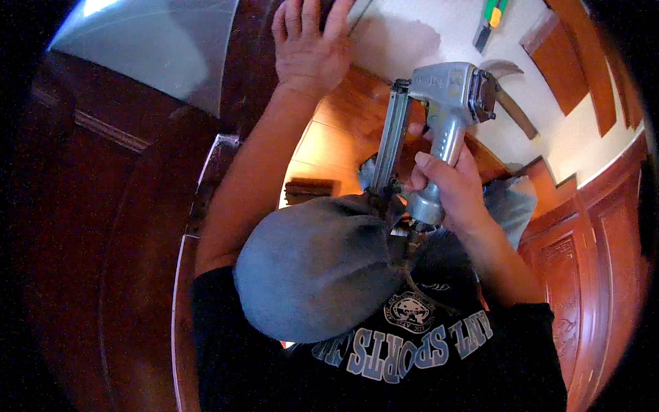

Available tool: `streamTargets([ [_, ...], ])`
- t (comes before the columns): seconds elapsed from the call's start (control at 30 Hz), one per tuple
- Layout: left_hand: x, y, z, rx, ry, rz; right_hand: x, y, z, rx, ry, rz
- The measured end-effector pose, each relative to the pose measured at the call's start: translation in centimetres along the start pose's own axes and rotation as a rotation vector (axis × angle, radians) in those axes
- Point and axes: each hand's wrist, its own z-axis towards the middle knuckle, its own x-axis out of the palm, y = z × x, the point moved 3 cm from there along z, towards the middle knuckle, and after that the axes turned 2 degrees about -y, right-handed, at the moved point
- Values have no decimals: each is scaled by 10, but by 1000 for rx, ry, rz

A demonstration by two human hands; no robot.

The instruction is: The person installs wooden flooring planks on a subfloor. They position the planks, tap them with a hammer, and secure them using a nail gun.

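Observation:
My left hand (310, 51) rests with fingers spread near the upper edge of a dark wooden panel (250, 75). My right hand (446, 175) is closed round the handle of a silver pneumatic nail gun (446, 89), held upright above my lap, its long magazine on the left. Behind the gun a hammer (515, 110) with a curved head and wooden handle lies on the pale floor, below a green-and-yellow-handled tool (486, 31) with a dark blade. A rounded grey cloth shape (309, 268), apparently my knee, sits at the lower centre.
A pale glossy pane (137, 55) is at the upper left, above dark panelling (103, 240). Wood offcuts (563, 75) lie at the upper right. A carved reddish wooden door (570, 288) stands at the right. A small dark block (307, 189) is beside the knee.

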Motion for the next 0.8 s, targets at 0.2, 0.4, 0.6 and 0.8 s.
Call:
streamTargets([
  [0.2, -19, 3, -10, 21, 9, 28, -26, -2, -17, -34, -33, 8],
  [0.4, -36, -4, -1, 63, -50, 118, -49, -21, -22, -42, -29, 54],
  [0.6, -37, -3, -4, 134, -127, 121, -76, -15, -34, -34, -75, 150],
  [0.8, -34, -2, -1, 125, -87, 133, -77, -21, -32, -42, -65, 87],
])
